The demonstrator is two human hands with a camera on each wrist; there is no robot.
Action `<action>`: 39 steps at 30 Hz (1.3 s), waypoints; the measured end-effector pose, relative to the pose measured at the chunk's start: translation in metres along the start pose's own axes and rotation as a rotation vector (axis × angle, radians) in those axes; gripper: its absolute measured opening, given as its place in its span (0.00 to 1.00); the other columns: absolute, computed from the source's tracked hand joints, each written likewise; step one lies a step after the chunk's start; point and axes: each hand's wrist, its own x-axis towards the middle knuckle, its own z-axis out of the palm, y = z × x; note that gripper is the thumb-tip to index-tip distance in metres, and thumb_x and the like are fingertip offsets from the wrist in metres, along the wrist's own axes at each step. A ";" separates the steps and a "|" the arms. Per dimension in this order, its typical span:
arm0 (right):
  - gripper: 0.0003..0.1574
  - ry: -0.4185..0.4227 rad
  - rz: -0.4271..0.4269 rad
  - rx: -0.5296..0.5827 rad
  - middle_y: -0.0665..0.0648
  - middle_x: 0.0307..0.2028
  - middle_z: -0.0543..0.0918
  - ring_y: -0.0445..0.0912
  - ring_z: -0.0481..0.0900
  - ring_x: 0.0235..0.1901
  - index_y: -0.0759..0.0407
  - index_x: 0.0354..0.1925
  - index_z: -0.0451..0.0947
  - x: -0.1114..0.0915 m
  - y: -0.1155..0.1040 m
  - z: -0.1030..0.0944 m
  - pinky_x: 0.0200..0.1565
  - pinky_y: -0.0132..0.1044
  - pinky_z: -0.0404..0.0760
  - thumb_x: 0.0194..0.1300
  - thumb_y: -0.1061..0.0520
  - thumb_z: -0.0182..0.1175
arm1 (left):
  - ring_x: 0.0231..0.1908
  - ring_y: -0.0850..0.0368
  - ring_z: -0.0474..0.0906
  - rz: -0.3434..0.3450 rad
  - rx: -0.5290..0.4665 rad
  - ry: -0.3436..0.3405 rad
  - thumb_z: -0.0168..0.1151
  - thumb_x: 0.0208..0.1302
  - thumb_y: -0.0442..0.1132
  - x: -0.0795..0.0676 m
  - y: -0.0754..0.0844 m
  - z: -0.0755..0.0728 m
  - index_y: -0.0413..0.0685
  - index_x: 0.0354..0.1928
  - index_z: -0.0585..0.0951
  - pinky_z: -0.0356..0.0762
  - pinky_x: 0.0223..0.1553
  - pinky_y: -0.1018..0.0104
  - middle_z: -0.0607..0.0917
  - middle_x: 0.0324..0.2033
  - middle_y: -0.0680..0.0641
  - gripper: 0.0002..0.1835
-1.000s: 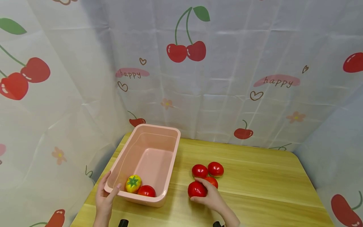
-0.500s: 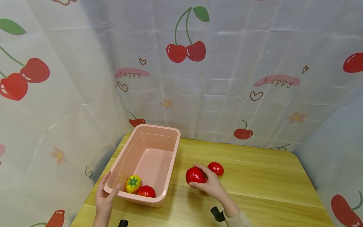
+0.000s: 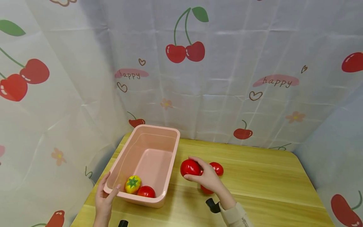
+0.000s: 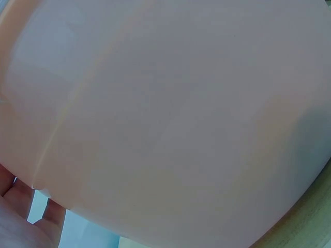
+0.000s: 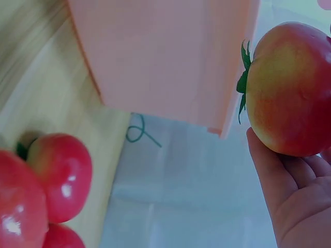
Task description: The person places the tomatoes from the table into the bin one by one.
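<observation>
A shiny red tomato (image 3: 190,167) is held in my right hand (image 3: 207,177), thumb on the near side and fingers on the far side. In the right wrist view this tomato (image 5: 292,90) shows green leaves and a yellowish patch. It hangs above the table, right of the pink bin (image 3: 157,160). My left hand (image 3: 103,199) grips the bin's near left corner, thumb over the rim. Inside the bin's near end lie a yellow tomato (image 3: 133,184) with a green leafy top and a red tomato (image 3: 146,191). Left fingertips (image 4: 53,216) touch the bin wall in the left wrist view.
Behind and beneath my right hand, more red tomatoes (image 3: 218,168) lie on the wooden table (image 3: 263,179), partly hidden. A white cherry-print curtain (image 3: 215,110) closes off the back and sides. The bin's right wall stands between the held tomato and its inside.
My right hand has lifted the tomato off the table and carried it away from me and slightly left, toward the bin. The left hand and bin stay put.
</observation>
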 end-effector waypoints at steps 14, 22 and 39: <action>0.42 -0.064 -0.041 0.066 0.50 0.57 0.74 0.52 0.74 0.52 0.40 0.62 0.68 0.018 -0.028 0.012 0.47 0.45 0.80 0.50 0.44 0.72 | 0.62 0.51 0.61 -0.010 0.023 0.002 0.66 0.56 0.28 0.000 -0.001 -0.002 0.59 0.67 0.66 0.74 0.48 0.76 0.62 0.66 0.49 0.38; 0.45 -0.104 -0.058 0.075 0.50 0.58 0.73 0.50 0.73 0.53 0.47 0.63 0.68 0.023 -0.043 0.022 0.50 0.46 0.78 0.49 0.44 0.72 | 0.62 0.51 0.61 -0.023 0.037 0.012 0.66 0.56 0.29 -0.002 0.002 0.000 0.60 0.67 0.66 0.74 0.47 0.77 0.62 0.66 0.50 0.38; 0.44 -0.158 -0.117 0.085 0.47 0.59 0.73 0.46 0.74 0.52 0.47 0.63 0.67 0.028 -0.055 0.049 0.51 0.39 0.76 0.50 0.46 0.72 | 0.63 0.50 0.61 -0.017 0.029 -0.010 0.66 0.57 0.29 -0.001 0.002 0.000 0.61 0.68 0.65 0.74 0.48 0.76 0.61 0.66 0.50 0.38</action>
